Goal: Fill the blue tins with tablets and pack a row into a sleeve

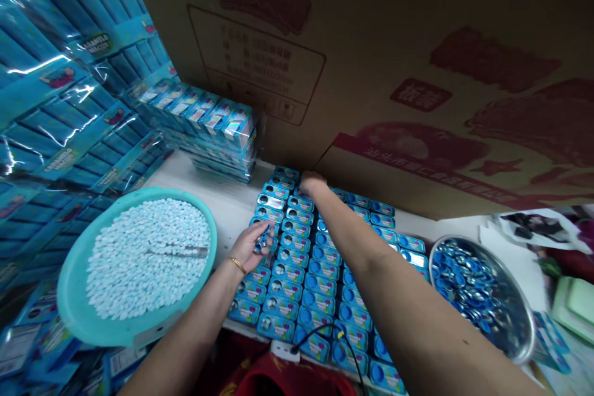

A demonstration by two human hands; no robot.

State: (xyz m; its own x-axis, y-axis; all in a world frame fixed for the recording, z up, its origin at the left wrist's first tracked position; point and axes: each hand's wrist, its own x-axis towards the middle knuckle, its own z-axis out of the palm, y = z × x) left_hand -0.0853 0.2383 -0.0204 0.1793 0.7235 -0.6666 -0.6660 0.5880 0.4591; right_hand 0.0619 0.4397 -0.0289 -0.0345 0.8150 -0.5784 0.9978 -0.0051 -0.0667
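Note:
Rows of small blue tins (282, 270) lie side by side on the white table. Many on the right show a round blue recess, while those on the left carry dark or silvery discs. My left hand (258, 244) is curled, palm up, around several small round blue-and-silver caps (263, 239), just above the left columns. Stretched out to the far end of the rows, my right hand (313, 182) has its fingers bent down at a tin near the cardboard. The fingertips are mostly hidden, and what they pinch cannot be made out.
A turquoise basin (211, 210) of white candies stands left; a metal bowl (522, 322) of similar caps stands right. A large cardboard box (362, 25) walls off the back. Wrapped blue packs (69, 74) are stacked left. A black cable (320, 329) crosses the front tins.

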